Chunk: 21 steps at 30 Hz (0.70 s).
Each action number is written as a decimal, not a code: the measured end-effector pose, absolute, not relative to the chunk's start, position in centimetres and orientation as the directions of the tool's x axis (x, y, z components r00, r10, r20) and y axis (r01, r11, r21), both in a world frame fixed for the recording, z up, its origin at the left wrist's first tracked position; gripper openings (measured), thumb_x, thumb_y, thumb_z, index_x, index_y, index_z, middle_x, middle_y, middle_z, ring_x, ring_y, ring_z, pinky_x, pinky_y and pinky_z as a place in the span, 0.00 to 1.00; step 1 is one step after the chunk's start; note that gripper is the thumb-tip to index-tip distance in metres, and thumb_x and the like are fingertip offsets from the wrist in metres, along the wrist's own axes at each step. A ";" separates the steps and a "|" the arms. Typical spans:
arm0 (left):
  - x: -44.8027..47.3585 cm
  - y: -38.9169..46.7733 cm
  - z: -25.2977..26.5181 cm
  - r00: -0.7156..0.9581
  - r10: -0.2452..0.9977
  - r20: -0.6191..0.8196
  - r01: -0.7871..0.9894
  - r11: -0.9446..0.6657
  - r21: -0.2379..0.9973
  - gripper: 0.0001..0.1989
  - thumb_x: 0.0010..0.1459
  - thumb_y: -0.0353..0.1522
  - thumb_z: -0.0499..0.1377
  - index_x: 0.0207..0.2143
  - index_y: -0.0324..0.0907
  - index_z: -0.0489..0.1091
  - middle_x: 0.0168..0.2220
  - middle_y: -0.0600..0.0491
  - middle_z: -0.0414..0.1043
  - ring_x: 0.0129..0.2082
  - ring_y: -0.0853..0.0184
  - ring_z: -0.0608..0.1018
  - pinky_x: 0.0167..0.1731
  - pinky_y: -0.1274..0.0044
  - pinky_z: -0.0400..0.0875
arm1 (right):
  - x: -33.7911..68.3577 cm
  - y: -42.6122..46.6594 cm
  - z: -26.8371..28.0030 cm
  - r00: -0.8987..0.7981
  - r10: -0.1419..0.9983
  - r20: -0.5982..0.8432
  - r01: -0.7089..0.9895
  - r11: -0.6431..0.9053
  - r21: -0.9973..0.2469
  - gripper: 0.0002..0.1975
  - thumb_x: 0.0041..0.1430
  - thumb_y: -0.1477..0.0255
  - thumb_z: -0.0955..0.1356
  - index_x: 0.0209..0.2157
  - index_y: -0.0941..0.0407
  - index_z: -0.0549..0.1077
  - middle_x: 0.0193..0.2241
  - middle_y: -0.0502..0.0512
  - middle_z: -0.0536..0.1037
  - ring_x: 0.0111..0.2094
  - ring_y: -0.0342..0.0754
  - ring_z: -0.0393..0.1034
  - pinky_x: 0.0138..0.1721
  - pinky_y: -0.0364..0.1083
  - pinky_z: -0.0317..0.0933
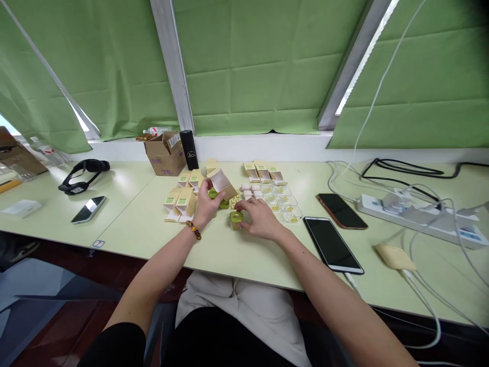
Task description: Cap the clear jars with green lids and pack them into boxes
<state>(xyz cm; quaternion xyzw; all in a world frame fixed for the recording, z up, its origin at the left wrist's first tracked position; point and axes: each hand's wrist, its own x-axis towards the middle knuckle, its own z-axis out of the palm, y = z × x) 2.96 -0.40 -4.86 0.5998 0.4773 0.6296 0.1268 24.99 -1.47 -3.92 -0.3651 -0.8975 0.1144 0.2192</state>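
Left hand (207,205) pinched one box (225,187); right hand (262,218) curled half-open by one green pot (236,219), grip unclear; three phones (333,245) lay around.

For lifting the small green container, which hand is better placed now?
Probably the right hand: it is right at the green container, while the left hand holds a paper box.

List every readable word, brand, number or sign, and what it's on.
None can be read with certainty.
Black cylinder: white lettering, too small.
Cardboard box: purple print, blurred; its white label, too small.
Bottle behind the box: red marking, unreadable.
Small cartons: green labels, no legible text.
Table-edge sticker: small mark, unreadable.
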 end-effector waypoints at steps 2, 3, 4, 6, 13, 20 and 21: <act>3.0 -0.5 -4.8 -0.246 0.731 0.637 0.448 -0.497 0.743 0.20 0.53 0.37 0.68 0.45 0.44 0.66 0.43 0.50 0.75 0.44 0.60 0.77 0.48 0.67 0.71 | 24.9 -1.5 -4.0 -0.638 0.708 0.304 0.605 0.705 -0.371 0.20 0.56 0.71 0.77 0.49 0.53 0.74 0.47 0.58 0.83 0.52 0.61 0.74 0.52 0.57 0.63; 3.1 -0.5 -4.8 -0.243 0.734 0.634 0.458 -0.489 0.742 0.20 0.53 0.36 0.68 0.46 0.44 0.66 0.43 0.50 0.75 0.45 0.60 0.76 0.47 0.67 0.71 | 24.9 -1.4 -4.1 -0.634 0.710 0.305 0.602 0.702 -0.381 0.20 0.56 0.71 0.77 0.49 0.53 0.74 0.47 0.58 0.83 0.51 0.60 0.75 0.52 0.56 0.64; 3.1 -0.5 -4.8 -0.240 0.738 0.631 0.461 -0.485 0.743 0.22 0.53 0.36 0.68 0.48 0.44 0.66 0.44 0.50 0.75 0.45 0.60 0.77 0.47 0.67 0.70 | 25.0 -1.4 -4.1 -0.628 0.715 0.307 0.598 0.696 -0.396 0.20 0.55 0.72 0.78 0.48 0.53 0.74 0.46 0.58 0.83 0.50 0.60 0.76 0.51 0.55 0.64; 3.2 -0.6 -4.8 -0.236 0.746 0.623 0.449 -0.485 0.751 0.26 0.54 0.35 0.68 0.54 0.45 0.64 0.46 0.49 0.74 0.47 0.60 0.77 0.48 0.68 0.70 | 25.1 -1.2 -4.2 -0.609 0.729 0.312 0.577 0.677 -0.456 0.19 0.54 0.73 0.78 0.46 0.52 0.74 0.45 0.56 0.83 0.47 0.57 0.77 0.49 0.53 0.65; 3.5 -1.1 -4.9 -0.187 0.766 0.615 0.410 -0.508 0.758 0.39 0.58 0.35 0.67 0.66 0.47 0.51 0.52 0.46 0.73 0.45 0.62 0.77 0.48 0.68 0.71 | 25.9 -0.2 -4.0 -0.472 0.787 0.398 0.207 0.537 -0.818 0.17 0.56 0.63 0.77 0.44 0.51 0.72 0.38 0.53 0.83 0.38 0.51 0.78 0.35 0.47 0.64; 3.6 -1.6 -4.6 0.070 0.720 0.691 0.548 -0.606 0.577 0.24 0.63 0.38 0.63 0.60 0.47 0.63 0.58 0.44 0.68 0.45 0.61 0.75 0.48 0.67 0.72 | 26.3 0.1 -3.5 -0.262 0.804 0.533 -0.282 0.465 -0.839 0.24 0.54 0.53 0.79 0.46 0.50 0.73 0.36 0.52 0.80 0.35 0.48 0.75 0.35 0.47 0.70; 3.6 -1.7 -4.5 0.123 0.721 0.682 0.573 -0.613 0.544 0.20 0.64 0.38 0.62 0.56 0.46 0.66 0.56 0.44 0.69 0.47 0.60 0.74 0.49 0.66 0.71 | 26.3 0.1 -3.4 -0.204 0.809 0.551 -0.315 0.478 -0.820 0.24 0.54 0.53 0.79 0.46 0.50 0.73 0.36 0.52 0.79 0.34 0.48 0.75 0.34 0.47 0.70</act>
